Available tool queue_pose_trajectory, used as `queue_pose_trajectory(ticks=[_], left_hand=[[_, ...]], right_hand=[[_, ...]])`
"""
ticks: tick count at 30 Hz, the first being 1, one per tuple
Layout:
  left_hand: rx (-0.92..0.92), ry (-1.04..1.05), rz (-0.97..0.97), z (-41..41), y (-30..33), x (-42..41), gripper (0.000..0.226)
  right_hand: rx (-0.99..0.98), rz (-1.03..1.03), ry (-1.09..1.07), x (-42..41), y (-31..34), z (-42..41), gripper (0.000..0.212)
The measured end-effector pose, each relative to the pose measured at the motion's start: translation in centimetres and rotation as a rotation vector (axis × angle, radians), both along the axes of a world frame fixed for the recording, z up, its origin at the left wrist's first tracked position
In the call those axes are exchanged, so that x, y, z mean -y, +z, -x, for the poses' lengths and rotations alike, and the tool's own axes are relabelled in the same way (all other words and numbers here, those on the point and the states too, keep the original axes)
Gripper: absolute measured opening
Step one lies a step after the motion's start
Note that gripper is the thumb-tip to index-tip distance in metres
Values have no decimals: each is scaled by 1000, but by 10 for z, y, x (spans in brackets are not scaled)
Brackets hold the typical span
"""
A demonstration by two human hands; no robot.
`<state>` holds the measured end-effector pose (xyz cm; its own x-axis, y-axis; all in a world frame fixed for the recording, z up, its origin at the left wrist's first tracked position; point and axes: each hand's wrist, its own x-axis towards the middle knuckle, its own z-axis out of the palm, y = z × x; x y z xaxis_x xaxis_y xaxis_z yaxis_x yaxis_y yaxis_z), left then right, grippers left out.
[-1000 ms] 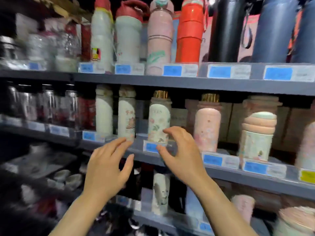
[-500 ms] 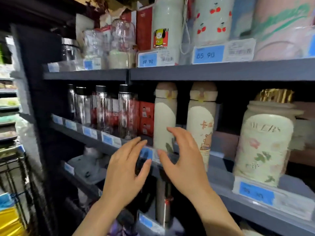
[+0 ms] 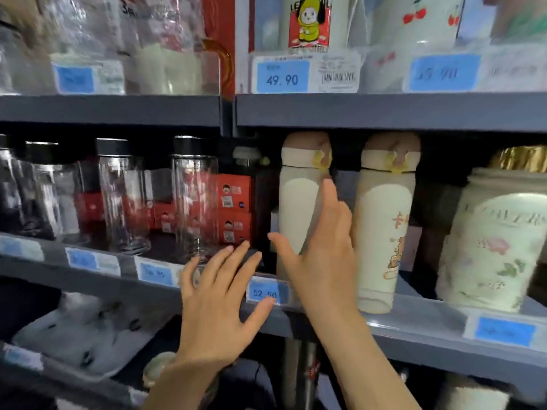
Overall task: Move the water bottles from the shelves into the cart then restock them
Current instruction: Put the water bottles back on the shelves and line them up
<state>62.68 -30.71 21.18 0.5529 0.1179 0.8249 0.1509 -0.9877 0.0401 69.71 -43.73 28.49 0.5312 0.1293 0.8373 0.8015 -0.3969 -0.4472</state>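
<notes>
nearest to me, both bare forearms come up from six o'clock. the left hand (image 3: 220,300) is spread flat with straight fingers, holding nothing, hovering in front of the grey shelf edge (image 3: 414,335) beside the blue price tag (image 3: 268,292) reading 52-something; its thumb tip overlaps that tag. the right hand (image 3: 321,261) sits at its two o'clock, open too, fingers straight and thumb splayed toward nine o'clock, laid against the front of the cream bottle (image 3: 299,208). whether the palm actually presses the bottle i cannot tell; nothing is curled round it.

that cream bottle stands upright on the middle shelf, its brown cap close under the shelf above, directly behind and at twelve o'clock of the right hand. at its three o'clock stands a twin bottle with a bear print (image 3: 381,232), then a wider floral flask with a gold lid (image 3: 491,250). at nine o'clock of the cream bottle, red boxes (image 3: 235,211) sit further back, and clear glass bottles with black caps (image 3: 194,199) line up in front of them. farthest, on the top shelf, a white cartoon-label bottle (image 3: 309,23) stands above a 49.90 tag (image 3: 282,76).
</notes>
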Motion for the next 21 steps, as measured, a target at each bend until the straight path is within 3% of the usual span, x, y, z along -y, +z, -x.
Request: queue_pose_trajectory(ticks=[4,13,21], left_hand=[[56,-34,-56,-4,-1,-5,61],[89,-41,-73,-8,-5,-10,60],[135,-20,-114,-12,-9,-12,58]], right_hand=[[13,-9,-71,-7,-2,-1,99],[-132,2,127,2,1,-5,91],[-53,30,-102,-6,-3,1,109]])
